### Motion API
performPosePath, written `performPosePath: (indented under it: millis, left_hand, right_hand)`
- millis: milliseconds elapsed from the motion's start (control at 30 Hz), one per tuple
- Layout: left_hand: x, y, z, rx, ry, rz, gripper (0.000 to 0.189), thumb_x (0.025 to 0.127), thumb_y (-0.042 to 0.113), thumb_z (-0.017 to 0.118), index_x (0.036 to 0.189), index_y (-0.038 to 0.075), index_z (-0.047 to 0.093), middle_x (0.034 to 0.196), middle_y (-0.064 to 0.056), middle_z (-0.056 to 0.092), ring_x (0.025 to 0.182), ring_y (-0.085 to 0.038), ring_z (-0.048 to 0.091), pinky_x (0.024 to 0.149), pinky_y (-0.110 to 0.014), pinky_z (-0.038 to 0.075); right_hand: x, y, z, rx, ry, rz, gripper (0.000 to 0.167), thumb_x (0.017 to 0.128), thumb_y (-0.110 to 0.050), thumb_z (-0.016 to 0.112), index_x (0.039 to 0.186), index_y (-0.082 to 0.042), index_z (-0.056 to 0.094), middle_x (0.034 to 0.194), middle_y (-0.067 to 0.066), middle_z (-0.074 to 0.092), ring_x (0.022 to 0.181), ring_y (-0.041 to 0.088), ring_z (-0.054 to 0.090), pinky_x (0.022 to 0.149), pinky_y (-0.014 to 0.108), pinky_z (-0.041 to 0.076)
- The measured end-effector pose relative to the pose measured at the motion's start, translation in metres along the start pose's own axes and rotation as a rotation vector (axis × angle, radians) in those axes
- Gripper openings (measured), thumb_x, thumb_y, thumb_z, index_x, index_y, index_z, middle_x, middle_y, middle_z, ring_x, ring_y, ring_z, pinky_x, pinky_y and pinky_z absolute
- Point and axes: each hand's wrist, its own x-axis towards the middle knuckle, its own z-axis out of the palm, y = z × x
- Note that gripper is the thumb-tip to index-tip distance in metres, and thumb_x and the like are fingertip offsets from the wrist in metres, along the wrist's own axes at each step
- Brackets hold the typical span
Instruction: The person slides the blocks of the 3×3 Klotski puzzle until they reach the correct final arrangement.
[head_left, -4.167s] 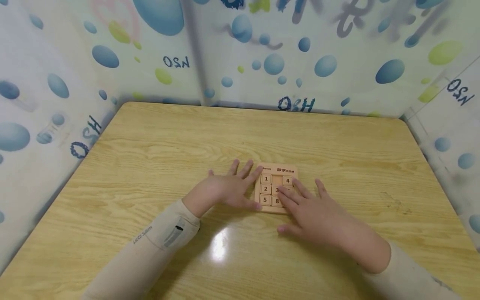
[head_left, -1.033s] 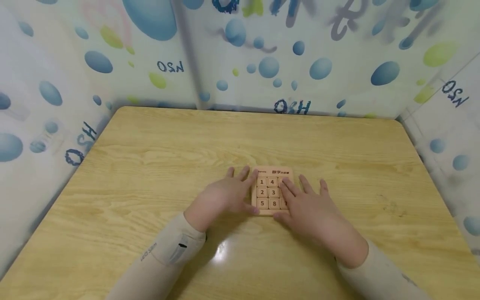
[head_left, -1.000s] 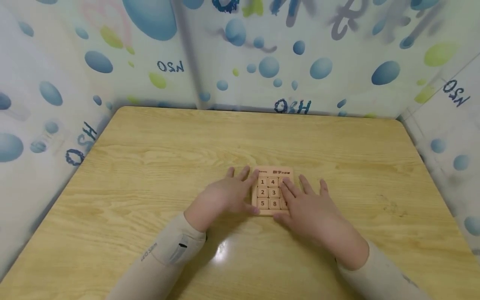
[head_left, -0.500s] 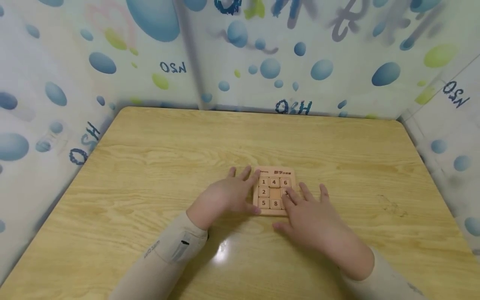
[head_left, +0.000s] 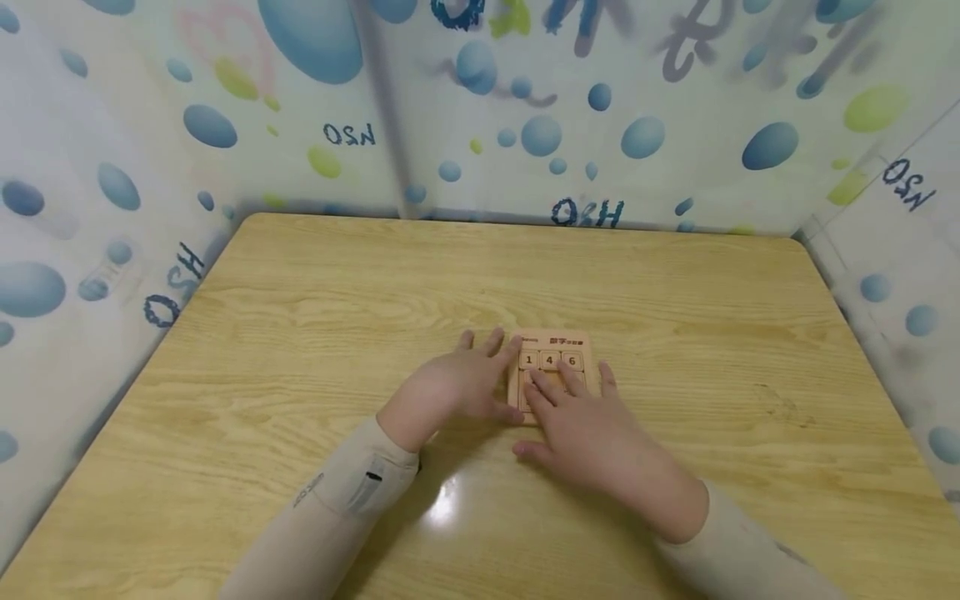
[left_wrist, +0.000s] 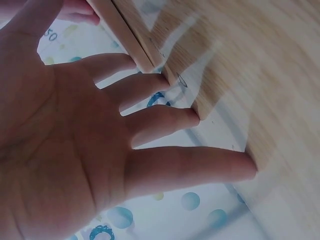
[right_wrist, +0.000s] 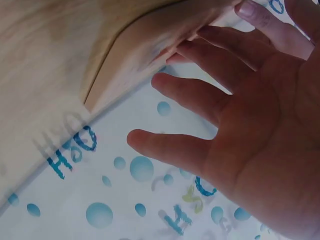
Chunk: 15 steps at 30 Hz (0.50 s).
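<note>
A small wooden number slide puzzle [head_left: 534, 336] lies flat on the table, its top row of tiles reading 1, 4, 6. At its left side my left hand [head_left: 456, 390] rests with fingers spread, index fingertip near the upper left corner and thumb at the lower left one. My right hand [head_left: 596, 435] reaches over the puzzle from the lower right, index and middle fingertips on the tiles, covering most of the lower rows. The left wrist view shows straight fingers touching the tabletop beside the puzzle's edge [left_wrist: 127, 37]. In the right wrist view, extended fingers reach over the puzzle [right_wrist: 132, 57].
The puzzle and hands are near the middle of a wood-grain table [head_left: 360, 275]. Behind and beside it stand pale walls [head_left: 420, 100] printed with blue and green drops. A bright light reflection [head_left: 442, 504] shows on the tabletop in front.
Earlier the 4 tile slid left in the top row, and 6 now shows at its right. The 3 tile later shifted right. My right hand has since moved left across the puzzle; my left hand stays put.
</note>
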Motion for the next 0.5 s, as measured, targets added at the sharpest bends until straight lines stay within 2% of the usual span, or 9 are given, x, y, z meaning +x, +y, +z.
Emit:
performPosePath:
  millis: [267, 500]
  left_hand:
    - [0.002, 0.002, -0.001, 0.024, 0.009, 0.01, 0.111, 0.094, 0.062, 0.073, 0.173, 0.026, 0.005, 0.181, -0.007, -0.001, 0.165, -0.051, 0.003, 0.124, -0.077, 0.027]
    - [0.0, 0.001, -0.002, 0.02, 0.002, 0.001, 0.111, 0.094, 0.062, 0.074, 0.173, 0.027, 0.004, 0.181, -0.006, -0.001, 0.165, -0.05, 0.003, 0.124, -0.077, 0.028]
  right_hand:
    - [-0.008, 0.009, -0.009, -0.055, -0.008, 0.049, 0.082, 0.104, -0.066, 0.054, 0.162, -0.009, 0.045, 0.172, 0.01, 0.039, 0.163, 0.046, 0.025, 0.123, 0.085, 0.012]
    - [0.005, 0.007, -0.009, -0.028, 0.018, 0.028, 0.083, 0.105, -0.065, 0.052, 0.167, -0.012, 0.037, 0.176, 0.006, 0.033, 0.165, 0.043, 0.02, 0.125, 0.084, 0.008]
